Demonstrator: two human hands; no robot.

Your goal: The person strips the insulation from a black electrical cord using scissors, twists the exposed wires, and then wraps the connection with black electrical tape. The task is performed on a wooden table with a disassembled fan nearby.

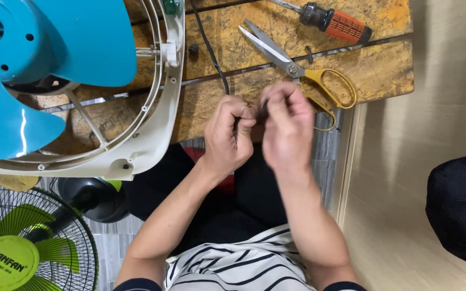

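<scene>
Two hands meet at the near edge of the worktop (373,70), both pinching one black cable (210,51). Left hand (227,132): grip clenched, fingers curled round the cable end, thumb side toward the right hand. Right hand (287,126): fingertips bunched and closed on something small and dark at the cable tip; the piece itself is too hidden to name. The hands nearly touch, knuckles up.

Cable: long axis runs from the grip away from the person, up across the worktop, bending slightly left toward the far edge of view. Near end buried in the left fist; far end leaves the picture at top.

Just beyond the right hand, scissors (297,70) with yellow handles lie flat, blades open and pointing away and to the left, the handle loops close by the right knuckles. Farther out, past the scissors, a screwdriver (330,21) with orange and black handle lies across the boards, shaft pointing left.

Left of the grip: a white fan frame (157,124) with blue blades (55,48), resting on the worktop and overhanging its edge. Below that, near the left elbow, a second fan (22,242) with green blades behind a black grille, on the floor.
</scene>
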